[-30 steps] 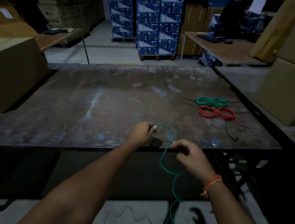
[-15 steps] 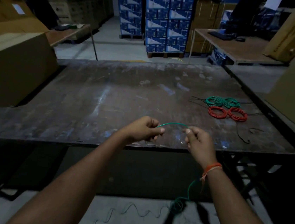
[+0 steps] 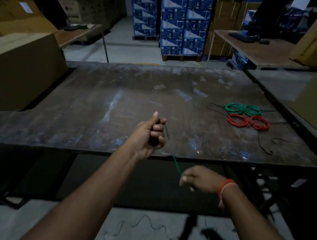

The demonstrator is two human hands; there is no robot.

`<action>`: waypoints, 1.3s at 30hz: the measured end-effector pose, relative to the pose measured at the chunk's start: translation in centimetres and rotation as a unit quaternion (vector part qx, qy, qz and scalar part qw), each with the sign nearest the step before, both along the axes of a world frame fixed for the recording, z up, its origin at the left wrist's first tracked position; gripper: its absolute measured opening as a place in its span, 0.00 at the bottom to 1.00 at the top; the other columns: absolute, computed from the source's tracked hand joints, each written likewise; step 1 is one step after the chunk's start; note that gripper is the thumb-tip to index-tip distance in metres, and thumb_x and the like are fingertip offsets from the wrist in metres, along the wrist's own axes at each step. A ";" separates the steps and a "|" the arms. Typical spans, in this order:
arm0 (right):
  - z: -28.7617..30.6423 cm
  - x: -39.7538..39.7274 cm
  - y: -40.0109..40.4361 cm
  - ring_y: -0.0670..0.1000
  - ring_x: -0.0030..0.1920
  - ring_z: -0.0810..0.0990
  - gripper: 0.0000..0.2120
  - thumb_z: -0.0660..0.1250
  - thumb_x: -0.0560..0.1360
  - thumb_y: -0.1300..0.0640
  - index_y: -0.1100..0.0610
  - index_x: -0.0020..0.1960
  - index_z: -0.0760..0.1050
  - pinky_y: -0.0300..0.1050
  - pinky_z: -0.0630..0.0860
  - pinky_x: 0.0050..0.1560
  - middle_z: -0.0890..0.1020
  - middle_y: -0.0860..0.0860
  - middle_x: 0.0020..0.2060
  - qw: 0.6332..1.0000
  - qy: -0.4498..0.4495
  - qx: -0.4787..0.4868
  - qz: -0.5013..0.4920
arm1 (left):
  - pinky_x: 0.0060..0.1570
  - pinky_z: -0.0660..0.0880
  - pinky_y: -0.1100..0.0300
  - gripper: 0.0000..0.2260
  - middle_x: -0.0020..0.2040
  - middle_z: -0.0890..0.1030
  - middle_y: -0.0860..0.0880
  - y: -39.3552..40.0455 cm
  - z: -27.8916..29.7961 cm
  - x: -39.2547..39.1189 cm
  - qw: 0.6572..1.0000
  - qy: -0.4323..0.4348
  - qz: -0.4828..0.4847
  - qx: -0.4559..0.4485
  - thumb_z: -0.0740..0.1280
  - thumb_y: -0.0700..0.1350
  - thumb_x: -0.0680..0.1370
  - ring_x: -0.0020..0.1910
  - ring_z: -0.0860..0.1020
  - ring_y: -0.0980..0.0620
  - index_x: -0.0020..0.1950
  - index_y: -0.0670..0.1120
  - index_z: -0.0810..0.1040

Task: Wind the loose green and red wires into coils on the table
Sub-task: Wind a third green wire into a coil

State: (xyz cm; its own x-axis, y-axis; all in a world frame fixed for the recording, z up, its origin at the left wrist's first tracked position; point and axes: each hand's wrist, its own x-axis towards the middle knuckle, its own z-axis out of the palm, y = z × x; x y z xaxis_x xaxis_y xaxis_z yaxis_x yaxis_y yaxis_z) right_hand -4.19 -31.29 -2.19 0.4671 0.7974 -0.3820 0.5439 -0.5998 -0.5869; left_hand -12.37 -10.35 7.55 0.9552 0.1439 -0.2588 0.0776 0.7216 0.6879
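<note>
Green wire (image 3: 176,164) now stretches taut at frame centre — the hands have drawn apart: left hand (image 3: 148,136) clenches one end, right hand (image 3: 196,178) pinches it lower (first loop forming, I'd guess).

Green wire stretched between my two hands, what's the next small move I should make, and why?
Probably bring the right hand up to the left hand and lay that span as a loop. The green wire runs taut from the left grip down over the table edge to the right pinch, with no loop visibly formed yet, unlike the finished green coils.
</note>
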 end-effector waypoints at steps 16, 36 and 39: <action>10.1 -4.3 2.3 0.51 0.42 0.81 0.10 0.64 0.78 0.51 0.54 0.49 0.81 0.48 0.76 0.45 0.84 0.51 0.42 0.958 -0.172 0.153 0.170 | 0.43 0.79 0.59 0.19 0.39 0.84 0.44 -2.0 -3.9 -2.0 0.992 -0.015 0.018 0.120 0.55 0.56 0.83 0.40 0.84 0.48 0.49 0.42 0.76; 9.9 -2.7 2.9 0.41 0.40 0.82 0.04 0.75 0.74 0.63 0.57 0.47 0.84 0.33 0.76 0.44 0.86 0.50 0.40 0.942 -0.109 0.313 -0.044 | 0.31 0.50 0.59 0.15 0.24 0.61 0.53 -1.9 -4.4 -5.0 0.985 0.040 -0.111 0.125 0.59 0.51 0.81 0.22 0.57 0.57 0.38 0.45 0.74; 8.9 -2.4 2.9 0.43 0.41 0.81 0.08 0.74 0.75 0.60 0.58 0.54 0.83 0.36 0.77 0.46 0.85 0.54 0.43 0.940 -0.032 0.328 -0.091 | 0.25 0.49 0.65 0.17 0.22 0.60 0.55 -1.3 -3.9 -5.3 0.983 0.053 -0.174 0.001 0.59 0.53 0.80 0.19 0.57 0.60 0.35 0.46 0.73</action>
State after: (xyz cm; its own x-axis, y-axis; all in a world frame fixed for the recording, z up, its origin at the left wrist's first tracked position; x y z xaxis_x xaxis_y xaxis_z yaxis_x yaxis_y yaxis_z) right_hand -6.62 -28.38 6.75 0.6240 0.7560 0.1976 0.5139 -0.2066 -0.8326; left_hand -17.62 -11.61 3.62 0.9140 -0.1868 -0.3601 0.3918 0.6364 0.6645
